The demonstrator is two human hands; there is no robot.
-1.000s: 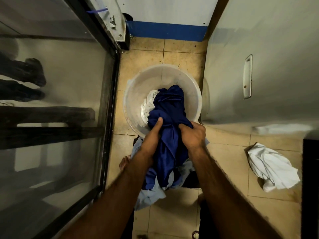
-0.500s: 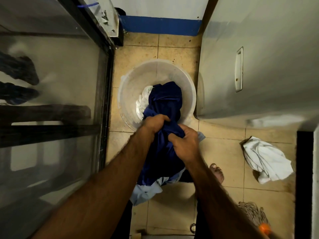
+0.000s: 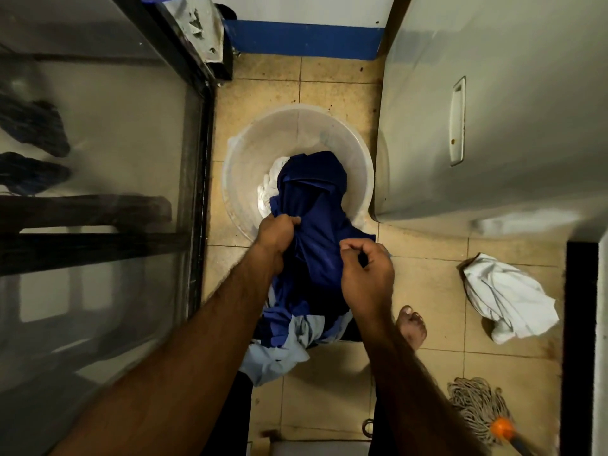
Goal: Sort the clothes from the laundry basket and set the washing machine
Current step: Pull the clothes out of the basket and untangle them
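Your left hand (image 3: pixel 278 233) is closed in a fist round a bunched fold of the dark blue garment (image 3: pixel 316 205), at the near rim of the laundry basket (image 3: pixel 296 126). Your right hand (image 3: pixel 367 274) is positioned just beside it, with the fingers curled and the thumb and forefinger pinching the same garment at its right edge. The garment is stretched from inside the basket, over the near rim, down in front of your legs. The basket is a round, pale plastic tub standing on the tiled floor (image 3: pixel 427 278) between a glass panel (image 3: pixel 98 153) on the left and a grey appliance (image 3: pixel 510 110) on the right. A white cloth (image 3: pixel 271 187) lies inside the basket, partly under the blue garment. A light blue garment (image 3: pixel 279 355) hangs below your hands. A crumpled white garment (image 3: pixel 506 297) lies on the floor to the right, well apart from the basket, with a mop head (image 3: pixel 477 406) nearer to you.
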